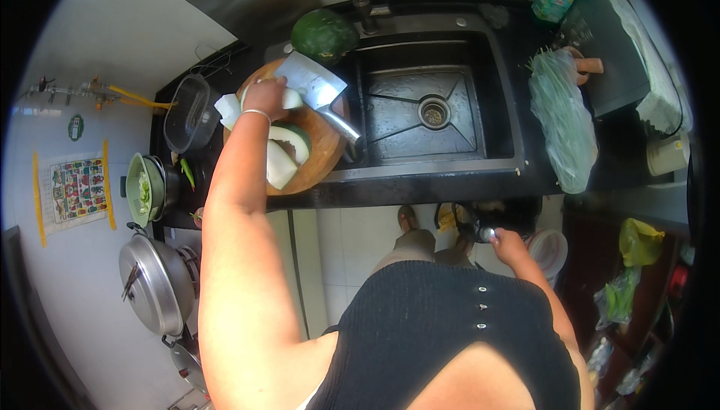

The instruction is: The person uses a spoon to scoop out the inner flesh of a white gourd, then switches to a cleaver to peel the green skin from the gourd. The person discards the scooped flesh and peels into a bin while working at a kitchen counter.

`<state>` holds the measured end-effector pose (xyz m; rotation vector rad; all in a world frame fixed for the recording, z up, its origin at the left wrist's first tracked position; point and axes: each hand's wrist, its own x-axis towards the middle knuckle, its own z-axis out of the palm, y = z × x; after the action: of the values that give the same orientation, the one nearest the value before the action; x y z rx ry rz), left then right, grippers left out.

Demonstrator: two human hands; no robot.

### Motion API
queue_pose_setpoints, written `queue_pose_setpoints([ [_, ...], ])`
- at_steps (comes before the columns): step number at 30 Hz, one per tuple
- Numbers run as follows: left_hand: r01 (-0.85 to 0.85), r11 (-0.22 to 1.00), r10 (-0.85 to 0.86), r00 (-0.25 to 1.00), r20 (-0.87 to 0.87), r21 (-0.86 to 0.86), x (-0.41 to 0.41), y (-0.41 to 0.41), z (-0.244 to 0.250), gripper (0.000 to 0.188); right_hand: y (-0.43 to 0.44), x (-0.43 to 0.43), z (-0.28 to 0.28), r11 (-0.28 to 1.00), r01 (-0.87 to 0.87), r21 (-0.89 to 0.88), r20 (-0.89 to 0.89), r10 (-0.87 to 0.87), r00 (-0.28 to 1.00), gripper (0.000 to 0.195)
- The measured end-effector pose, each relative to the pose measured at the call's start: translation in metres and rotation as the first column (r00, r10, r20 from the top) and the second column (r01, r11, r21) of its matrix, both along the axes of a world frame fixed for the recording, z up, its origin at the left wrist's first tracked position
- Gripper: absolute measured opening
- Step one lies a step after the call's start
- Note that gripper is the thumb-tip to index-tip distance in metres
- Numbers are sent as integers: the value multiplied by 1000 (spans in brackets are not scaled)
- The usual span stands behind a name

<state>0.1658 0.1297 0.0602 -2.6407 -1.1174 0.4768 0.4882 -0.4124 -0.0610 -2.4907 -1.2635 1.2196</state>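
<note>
My left hand is on a round wooden cutting board, its fingers around a pale peeled piece of winter melon. Nearer to me on the board lie a curved piece with green rind and a peeled white chunk. Beyond the hand, a cleaver rests with its broad blade on the board and its metal handle towards the sink. A large uncut green melon sits behind it. Low at the right, my right hand grips a small shiny metal object, partly hidden, beside a black bag.
A steel sink adjoins the board. Right of it lie bagged green stalks. At left are a clear plastic container, a green colander, a green chilli and a large lidded pot. A white bucket stands below the counter.
</note>
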Motion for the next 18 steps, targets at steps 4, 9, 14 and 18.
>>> queue_pose_setpoints([
  [4,-135,976,24,846,533,172,-6,-8,18,55,-5,3,1,998,-26,49,6,26,1000,21],
  [9,180,699,695,52,717,-692,12,-52,47,53,-13,11,-9,995,-50,87,26,48,999,23],
  [14,860,-80,991,13,-135,-503,57,-205,37,58,-12,18,4,996,-56,76,27,54,998,25],
  [18,905,-217,942,96,-321,-365,88,-299,-7,65,-12,32,29,884,6,468,117,-69,991,13],
])
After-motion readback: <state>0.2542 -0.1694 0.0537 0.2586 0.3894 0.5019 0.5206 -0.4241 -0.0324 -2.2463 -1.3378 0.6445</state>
